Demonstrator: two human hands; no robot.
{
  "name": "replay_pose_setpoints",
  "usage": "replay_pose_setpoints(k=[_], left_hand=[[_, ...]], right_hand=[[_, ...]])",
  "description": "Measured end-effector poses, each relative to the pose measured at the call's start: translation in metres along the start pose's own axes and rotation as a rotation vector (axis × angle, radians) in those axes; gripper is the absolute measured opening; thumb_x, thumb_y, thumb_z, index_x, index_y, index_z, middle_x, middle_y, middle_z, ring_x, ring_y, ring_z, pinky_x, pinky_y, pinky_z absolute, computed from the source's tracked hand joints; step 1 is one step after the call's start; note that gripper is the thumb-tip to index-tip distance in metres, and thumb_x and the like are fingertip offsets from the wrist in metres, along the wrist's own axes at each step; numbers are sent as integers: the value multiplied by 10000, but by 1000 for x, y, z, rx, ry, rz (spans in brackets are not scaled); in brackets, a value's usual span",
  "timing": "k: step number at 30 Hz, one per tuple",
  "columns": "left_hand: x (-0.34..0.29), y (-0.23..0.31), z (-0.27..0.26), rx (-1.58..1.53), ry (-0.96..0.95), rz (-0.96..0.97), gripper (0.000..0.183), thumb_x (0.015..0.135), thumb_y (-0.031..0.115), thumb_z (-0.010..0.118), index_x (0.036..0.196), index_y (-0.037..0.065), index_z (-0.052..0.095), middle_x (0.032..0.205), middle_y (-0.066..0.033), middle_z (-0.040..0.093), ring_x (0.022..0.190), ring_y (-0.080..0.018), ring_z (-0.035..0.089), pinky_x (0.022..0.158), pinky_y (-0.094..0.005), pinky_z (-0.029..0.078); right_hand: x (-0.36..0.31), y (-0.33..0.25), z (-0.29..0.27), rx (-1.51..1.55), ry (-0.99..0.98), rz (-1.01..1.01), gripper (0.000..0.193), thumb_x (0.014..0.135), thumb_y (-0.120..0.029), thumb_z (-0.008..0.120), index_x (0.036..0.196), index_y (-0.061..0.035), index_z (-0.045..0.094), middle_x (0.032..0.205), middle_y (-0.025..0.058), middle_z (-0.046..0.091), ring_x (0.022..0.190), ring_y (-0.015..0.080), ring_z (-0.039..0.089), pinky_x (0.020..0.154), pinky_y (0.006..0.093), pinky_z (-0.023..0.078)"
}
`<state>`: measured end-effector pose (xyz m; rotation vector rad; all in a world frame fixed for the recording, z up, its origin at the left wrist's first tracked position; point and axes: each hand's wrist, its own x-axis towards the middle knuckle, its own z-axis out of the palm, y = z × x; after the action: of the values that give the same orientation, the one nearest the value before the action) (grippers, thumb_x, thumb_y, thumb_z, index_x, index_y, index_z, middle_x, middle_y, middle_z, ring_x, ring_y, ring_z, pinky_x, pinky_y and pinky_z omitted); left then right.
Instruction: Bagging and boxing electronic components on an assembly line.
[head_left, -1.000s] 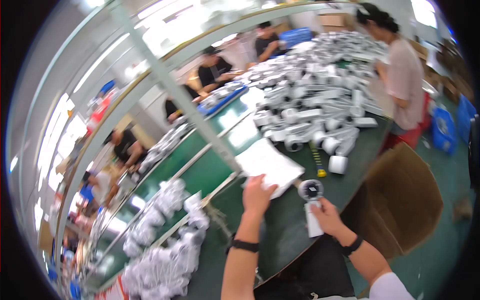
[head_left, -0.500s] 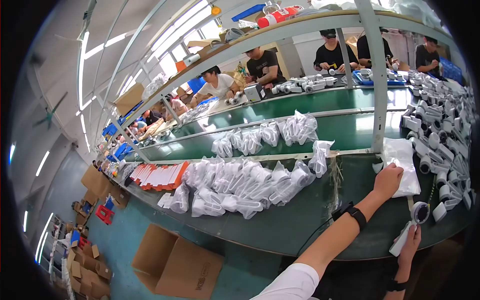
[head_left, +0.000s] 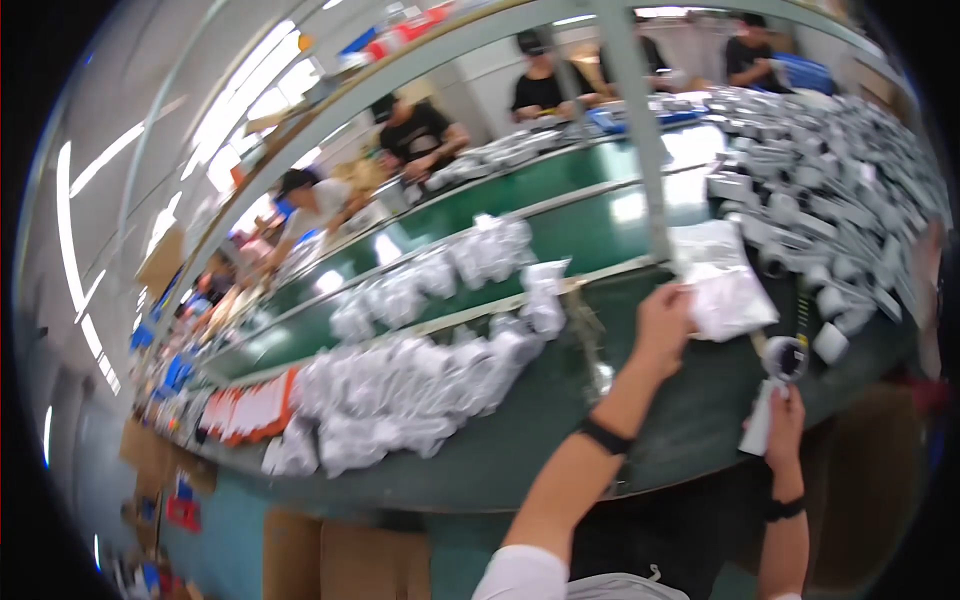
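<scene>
My left hand [head_left: 664, 328] is at the near left edge of a stack of white plastic bags [head_left: 722, 280], its fingers pinched on a bag's edge. In my right hand [head_left: 787, 425], lower and to the right, is a white device [head_left: 760, 418] with a flat, long body. Its round head [head_left: 784, 358] has a dark face and points up, away from the palm. The fingers wrap the body and partly hide it. Motion blurs the picture somewhat.
A large heap of loose white devices [head_left: 810, 200] covers the table's right side. Bagged devices [head_left: 400, 395] lie in rows on the left, beside orange-and-white boxes [head_left: 250, 408]. A metal post [head_left: 640, 140] rises behind the bags. A cardboard box [head_left: 370, 560] stands below. Several people work across the green belt [head_left: 570, 220].
The view has swung to the right, so everything sits further left. My left hand has moved from over the bag stack to its left edge. My right hand still holds the device.
</scene>
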<state>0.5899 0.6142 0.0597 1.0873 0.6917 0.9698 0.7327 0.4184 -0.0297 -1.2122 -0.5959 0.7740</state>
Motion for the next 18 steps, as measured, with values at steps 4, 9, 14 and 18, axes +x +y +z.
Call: replay_pose_setpoints(k=[4,9,14,18], left_hand=[[-26,4,-35,207,90,81,176,899,130,603,1019,10,646,876,-33,633,734,-100,575,606,-237,467],[-73,5,-59,312,101,169,150,869,57,622,996,-18,654,782,-16,619,675,-69,539,596,-216,431],[-110,8,-52,409,169,157,145,864,62,634,976,-28,650,742,-13,610,599,-68,543,556,-201,427],[-121,3,-29,469,68,201,142,824,-11,617,961,-22,652,728,-12,609,595,-54,546,549,-198,431]], right_hand=[[-1,-2,0,53,-52,-3,226,975,-192,478,1158,-58,484,777,66,580,546,151,590,481,293,521],[-10,-21,-3,118,-98,43,255,983,-176,450,1209,-59,454,846,86,597,640,180,632,565,316,542],[-36,-39,7,314,-285,155,220,987,-172,413,1178,-63,418,846,144,611,662,285,651,624,409,550],[-78,-69,33,20,-634,334,331,934,-196,572,1213,-61,458,891,84,609,678,149,640,589,286,535]])
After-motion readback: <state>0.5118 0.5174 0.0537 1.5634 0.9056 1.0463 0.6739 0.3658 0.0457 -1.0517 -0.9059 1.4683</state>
